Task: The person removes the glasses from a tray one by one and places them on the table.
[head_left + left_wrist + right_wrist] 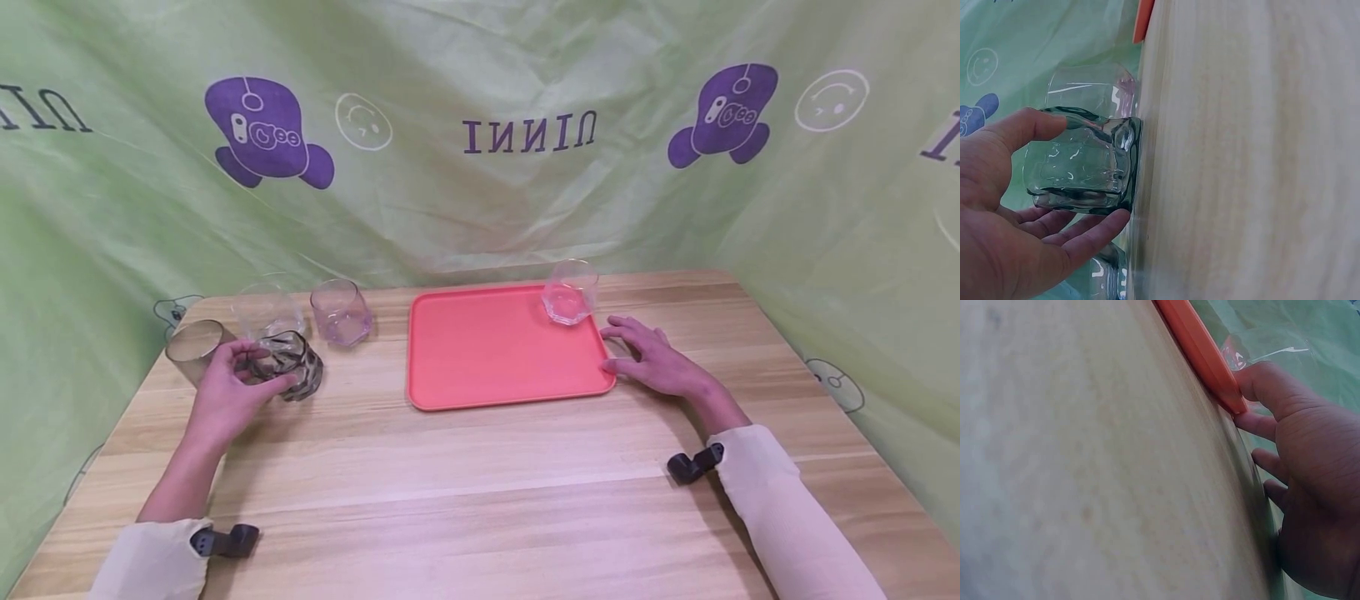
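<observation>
My left hand (225, 392) is curled round the dark glass (294, 365), which stands on the counter (480, 483) with three more glasses just beyond it, none yet on the tray (495, 350). My right hand (652, 360) lies flat and relaxed against the tray's right edge. One clear glass (570, 292) already stands in the corner just beyond those fingers, so I judge one placed, four left.

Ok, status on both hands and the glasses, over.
Left hand grips dark glass, on table. Right hand flat, touching tray edge. One clear glass on tray; nothing between dark glass and tray.
</observation>
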A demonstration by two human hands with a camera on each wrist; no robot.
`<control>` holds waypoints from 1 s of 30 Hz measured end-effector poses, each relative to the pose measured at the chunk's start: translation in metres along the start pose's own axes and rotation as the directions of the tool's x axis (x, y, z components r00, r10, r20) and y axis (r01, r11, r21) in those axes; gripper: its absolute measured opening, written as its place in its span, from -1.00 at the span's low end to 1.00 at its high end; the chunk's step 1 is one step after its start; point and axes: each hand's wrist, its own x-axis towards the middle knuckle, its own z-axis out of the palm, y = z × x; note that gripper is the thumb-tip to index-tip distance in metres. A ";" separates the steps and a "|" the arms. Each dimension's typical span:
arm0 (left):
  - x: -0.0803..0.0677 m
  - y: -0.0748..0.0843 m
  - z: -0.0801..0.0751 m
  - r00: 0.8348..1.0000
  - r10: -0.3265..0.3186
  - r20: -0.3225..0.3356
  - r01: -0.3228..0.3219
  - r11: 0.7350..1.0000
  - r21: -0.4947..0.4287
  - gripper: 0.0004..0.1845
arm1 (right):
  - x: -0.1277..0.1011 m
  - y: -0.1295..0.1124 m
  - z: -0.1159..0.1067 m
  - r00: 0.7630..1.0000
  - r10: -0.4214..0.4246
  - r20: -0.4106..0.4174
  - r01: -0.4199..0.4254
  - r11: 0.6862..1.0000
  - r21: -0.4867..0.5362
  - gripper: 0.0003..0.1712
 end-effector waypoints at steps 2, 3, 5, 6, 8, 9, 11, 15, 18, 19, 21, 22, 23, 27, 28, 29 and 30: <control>0.000 0.000 0.000 1.000 -0.001 0.004 0.001 1.000 -0.003 -0.07 | 0.000 0.000 0.000 1.000 0.002 0.001 -0.002 1.000 0.002 -0.35; 0.000 0.000 0.000 1.000 -0.003 0.007 0.003 1.000 -0.005 -0.06 | 0.000 0.000 0.000 1.000 0.003 0.002 -0.003 1.000 0.002 -0.35; 0.000 -0.001 0.000 1.000 -0.004 0.011 0.004 1.000 -0.010 -0.06 | 0.000 0.000 0.000 1.000 0.005 0.003 -0.005 1.000 -0.001 -0.35; 0.000 -0.001 0.000 1.000 -0.005 0.013 0.005 1.000 -0.012 -0.05 | 0.000 0.000 0.000 1.000 0.007 0.004 -0.007 1.000 -0.004 -0.34; 0.001 -0.001 0.000 1.000 -0.002 0.015 0.003 1.000 -0.021 -0.04 | 0.000 0.000 0.000 1.000 0.009 0.005 -0.009 1.000 -0.006 -0.34; 0.001 -0.001 0.000 1.000 -0.001 0.016 0.001 1.000 -0.022 -0.04 | 0.000 0.000 0.000 1.000 0.010 0.005 -0.010 1.000 -0.005 -0.34; 0.001 -0.001 0.000 1.000 0.000 0.018 0.001 1.000 -0.022 -0.03 | -0.001 0.000 0.000 1.000 0.013 0.006 -0.013 1.000 -0.002 -0.35; 0.000 -0.001 0.000 1.000 -0.009 0.027 0.010 1.000 -0.015 0.01 | 0.000 -0.001 0.000 1.000 0.011 0.007 -0.011 1.000 0.001 -0.35; 0.000 0.000 -0.001 0.999 -0.008 0.035 0.009 1.000 -0.023 0.05 | -0.001 -0.001 -0.001 1.000 0.008 0.005 -0.008 1.000 0.000 -0.35; -0.001 0.000 -0.001 0.999 -0.006 0.038 0.007 1.000 -0.025 0.07 | -0.001 -0.001 -0.001 1.000 0.008 0.004 -0.008 1.000 0.000 -0.35; -0.002 0.001 -0.002 0.999 0.002 0.043 -0.001 0.999 -0.032 0.10 | -0.001 -0.001 -0.001 1.000 0.006 0.005 -0.006 1.000 0.002 -0.35; -0.002 0.002 -0.002 0.999 0.009 0.045 -0.007 0.999 -0.039 0.11 | 0.000 -0.001 -0.001 1.000 0.007 0.007 -0.007 1.000 0.004 -0.35; -0.003 0.002 -0.002 0.999 0.015 0.045 -0.013 0.999 -0.035 0.13 | 0.000 -0.001 -0.001 1.000 0.008 0.009 -0.008 1.000 0.006 -0.36; -0.006 0.006 -0.004 0.998 0.053 0.024 -0.052 0.998 -0.019 0.18 | 0.000 -0.001 -0.001 1.000 0.014 0.015 -0.014 1.000 0.010 -0.36; -0.007 0.008 -0.004 0.998 0.067 0.013 -0.066 0.998 -0.011 0.19 | 0.000 -0.001 -0.001 1.000 0.014 0.015 -0.014 1.000 0.010 -0.36; -0.008 0.009 -0.004 0.997 0.081 0.001 -0.081 0.997 -0.001 0.20 | 0.000 -0.001 0.000 1.000 0.014 0.015 -0.014 1.000 0.010 -0.36; -0.009 0.011 -0.005 0.996 0.094 -0.010 -0.093 0.996 0.011 0.20 | 0.000 -0.001 0.000 1.000 0.013 0.014 -0.013 1.000 0.010 -0.36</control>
